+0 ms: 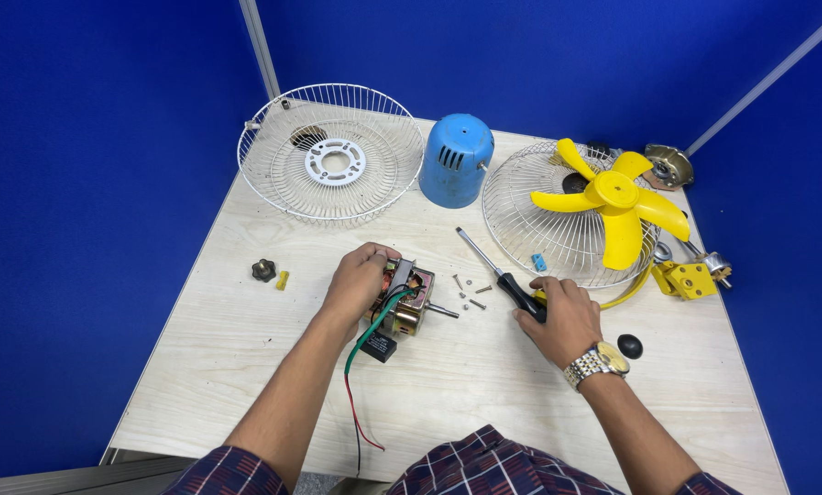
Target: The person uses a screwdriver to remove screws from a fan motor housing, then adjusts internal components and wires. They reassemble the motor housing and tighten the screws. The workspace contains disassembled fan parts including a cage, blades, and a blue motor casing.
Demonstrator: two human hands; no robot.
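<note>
Left hand point(361, 280) clamped over the motor point(409, 298) at mid-tabletop point(246, 367), grip full around its body; right hand point(562, 316) closed on the screwdriver point(503, 275) handle, shaft lying flat, tip pointing away. Risk, as I judge it: loose screws point(471, 293) just beside the motor shaft could roll or get swept off by a wrist. Motor bare, copper windings showing, green, red and black wires trailing to a small black capacitor point(379, 346).

Yellow fan blade point(613, 203) is glowing against white wire grilles point(333, 151), a blue motor cover point(456, 159) is standing out, green, red and black wires point(361, 385) are trailing over pale wood table point(466, 385).
</note>
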